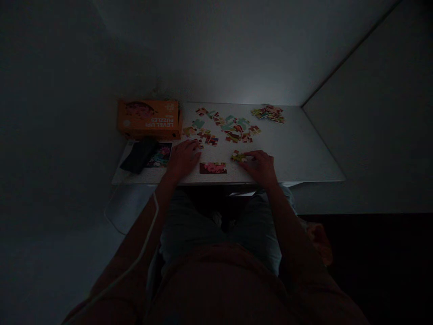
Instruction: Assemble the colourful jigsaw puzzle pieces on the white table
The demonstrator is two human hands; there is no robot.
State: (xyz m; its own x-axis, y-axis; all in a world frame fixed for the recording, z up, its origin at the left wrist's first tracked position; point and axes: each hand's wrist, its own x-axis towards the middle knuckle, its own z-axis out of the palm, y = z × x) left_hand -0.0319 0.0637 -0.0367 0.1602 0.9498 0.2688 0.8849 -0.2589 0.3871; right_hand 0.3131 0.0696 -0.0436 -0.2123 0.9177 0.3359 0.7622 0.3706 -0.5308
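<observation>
Near the front edge of the pale counter (304,149), we have a small cluster of green and yellow jigsaw pieces (238,156) at the fingers of our right hand (261,168). Thumb and forefinger curve about its right side; in such dim light we cannot tell whether they pinch it or only touch it. If they push unevenly, we judge, any joint in it could spring open, since thin card tabs grip lightly. Our left hand (184,158) lies palm down with its fingers loosely spread, the tips by some scattered pieces (212,141); a careless sweep could shove those together or turn them over.

Between our hands sits a flat pink and dark rectangle (213,168), straight-sided and close to the edge, where a forearm might knock it into our lap. The gloom itself could lead us to mismatch colours. Farther back, knobbed and notched teal pieces (229,121) lie strewn, and a heaped pile (269,113) at the back right looks ready to slide if brushed.

To the left stands a boxy orange puzzle box (149,117), its lettering upside down to us. Before it, a soft-looking black pouch (139,155) covers part of a dark picture sheet (162,155). A slender white cable (145,246) crosses our left arm and could snag when we reach.
</observation>
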